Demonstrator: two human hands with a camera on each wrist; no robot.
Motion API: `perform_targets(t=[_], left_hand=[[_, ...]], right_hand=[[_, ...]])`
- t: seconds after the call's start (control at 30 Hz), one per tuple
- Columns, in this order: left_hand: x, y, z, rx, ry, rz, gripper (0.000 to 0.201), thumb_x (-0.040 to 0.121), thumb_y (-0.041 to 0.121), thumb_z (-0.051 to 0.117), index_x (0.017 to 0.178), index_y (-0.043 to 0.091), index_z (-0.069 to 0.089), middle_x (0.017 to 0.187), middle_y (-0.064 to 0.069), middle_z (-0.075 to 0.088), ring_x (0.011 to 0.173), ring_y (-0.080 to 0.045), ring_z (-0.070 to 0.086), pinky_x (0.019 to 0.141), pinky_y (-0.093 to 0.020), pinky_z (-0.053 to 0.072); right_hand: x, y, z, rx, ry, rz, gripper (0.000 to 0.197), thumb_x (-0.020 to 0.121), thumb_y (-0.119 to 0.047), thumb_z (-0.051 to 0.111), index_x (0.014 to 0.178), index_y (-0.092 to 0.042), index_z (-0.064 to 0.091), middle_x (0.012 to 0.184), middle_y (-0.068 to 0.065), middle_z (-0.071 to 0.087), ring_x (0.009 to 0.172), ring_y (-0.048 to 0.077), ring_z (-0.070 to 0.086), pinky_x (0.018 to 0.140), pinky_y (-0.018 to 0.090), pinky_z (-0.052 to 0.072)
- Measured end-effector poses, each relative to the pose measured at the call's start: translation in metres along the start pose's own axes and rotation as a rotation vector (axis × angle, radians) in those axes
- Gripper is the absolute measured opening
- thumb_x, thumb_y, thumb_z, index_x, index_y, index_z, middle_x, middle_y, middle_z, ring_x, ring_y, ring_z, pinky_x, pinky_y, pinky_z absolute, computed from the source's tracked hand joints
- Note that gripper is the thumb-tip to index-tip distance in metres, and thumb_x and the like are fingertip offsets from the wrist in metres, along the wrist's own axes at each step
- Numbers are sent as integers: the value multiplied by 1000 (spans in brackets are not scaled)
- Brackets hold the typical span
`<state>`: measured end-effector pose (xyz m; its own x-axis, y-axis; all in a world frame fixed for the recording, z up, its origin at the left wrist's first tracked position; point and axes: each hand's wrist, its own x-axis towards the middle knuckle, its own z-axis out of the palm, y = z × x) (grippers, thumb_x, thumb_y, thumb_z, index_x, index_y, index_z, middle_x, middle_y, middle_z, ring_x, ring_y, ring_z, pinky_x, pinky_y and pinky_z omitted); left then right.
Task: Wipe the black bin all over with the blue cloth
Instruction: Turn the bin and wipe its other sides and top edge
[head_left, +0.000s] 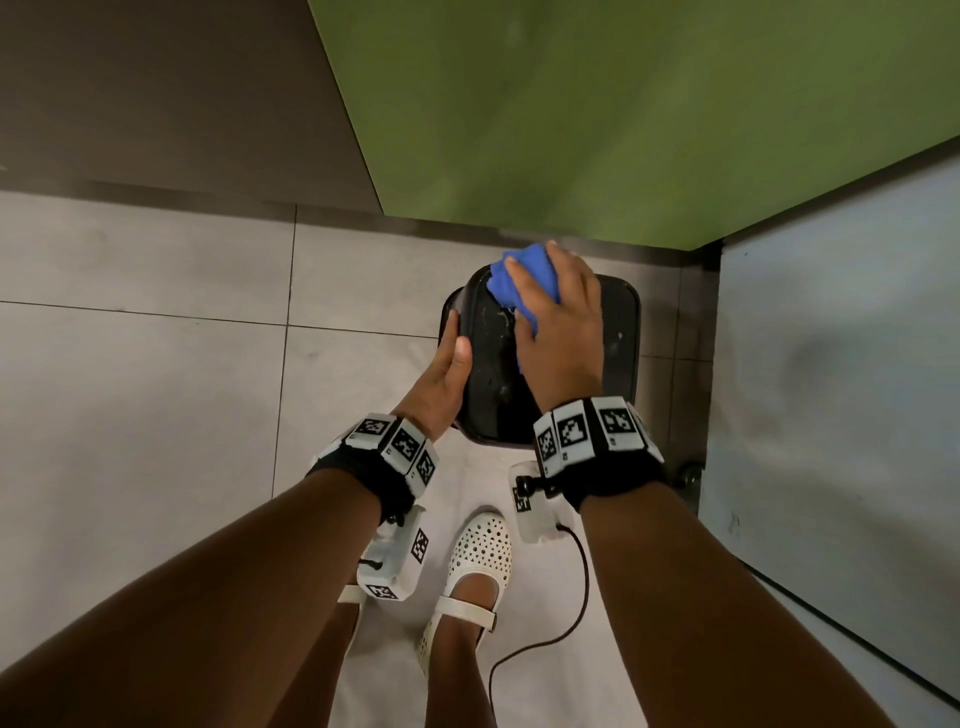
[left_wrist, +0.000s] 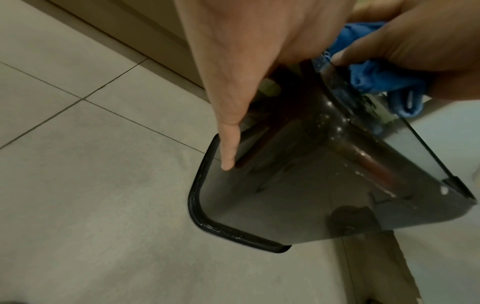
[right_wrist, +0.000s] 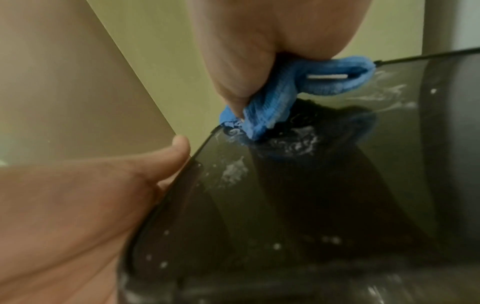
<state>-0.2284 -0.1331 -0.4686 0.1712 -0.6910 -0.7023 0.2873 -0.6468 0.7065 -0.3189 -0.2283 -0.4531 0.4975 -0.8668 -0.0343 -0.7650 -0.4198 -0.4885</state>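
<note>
On the pale tiled floor (head_left: 156, 364), the left hand (head_left: 441, 379) lies flat against the left side of the bin (head_left: 618, 332), fingers straight and pointing down the wall, thumb resting at the lid's edge; it presses rather than grips. The left wrist view shows one straight finger (left_wrist: 230, 148) laid along the bin's smooth dark side.

The bin stands on the floor in a corner, before a green wall (head_left: 623, 104) and beside a pale panel (head_left: 841, 338) on the right. It is black and glossy, squarish with rounded corners, and its flat lid mirrors the hand and cloth. White smears and specks mark the lid, thickest near the far-left corner, as the right wrist view shows clearly.

The right hand (head_left: 558, 317) sits on the lid's far-left part, fingers curled over the bunched blue cloth (head_left: 506, 280), pressing it onto the lid. The cloth bulges out past the fingertips and trails under the palm.

Below, a white perforated shoe (head_left: 480, 566) stands on the floor just short of the bin.
</note>
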Motion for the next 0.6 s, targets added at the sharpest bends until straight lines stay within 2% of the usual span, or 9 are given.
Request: perform_targets(t=[0.13,0.2,0.27,0.37,0.47,0.53,0.6], left_hand=[[4,-1,-1,-13,-9,-39,55,99,44,22,148,39,-2,157,7,19,142,-17,28,114,-48,32],[6,0,-1,-27,-29,-34,56,100,42,23,148,39,-5,157,6,17,142,-18,28,112,-49,33],[9,-2,-1,-31,-51,-8,57,100,40,25,148,38,-6,158,7,14,143,-18,27,113,-49,33],[14,-2,-4,-21,-71,17,66,92,48,32,148,39,-3,158,9,14,143,-15,25,115,-47,29],[21,4,-2,-21,-20,48,74,86,45,34,151,27,3,159,6,13,146,-11,16,121,-40,17],[23,9,6,30,61,91,64,95,42,28,151,19,7,159,2,14,146,-11,14,122,-29,10],[25,10,14,88,174,127,53,102,31,21,151,14,10,158,-1,16,146,-12,15,117,-20,12]], right_hand=[[4,1,-5,32,-11,12,46,82,-36,47,123,-22,59,145,21,34,130,37,35,104,44,35],[8,5,-7,-27,-56,3,46,87,-43,48,130,-27,52,150,20,24,134,36,29,105,43,33],[12,11,-5,-107,-113,-3,52,89,-49,48,138,-31,41,152,18,22,137,37,23,108,44,28],[17,8,5,-138,-108,-78,52,88,-51,42,136,-30,43,145,16,37,136,38,27,111,46,26],[20,5,13,-105,-67,-163,44,87,-44,47,124,-23,58,127,17,54,129,41,37,107,52,32],[22,6,16,-71,-27,-174,39,88,-40,48,118,-19,63,118,17,59,123,41,45,103,50,37],[21,7,19,-87,2,-200,36,89,-35,47,115,-18,65,114,18,61,117,41,50,99,48,42]])
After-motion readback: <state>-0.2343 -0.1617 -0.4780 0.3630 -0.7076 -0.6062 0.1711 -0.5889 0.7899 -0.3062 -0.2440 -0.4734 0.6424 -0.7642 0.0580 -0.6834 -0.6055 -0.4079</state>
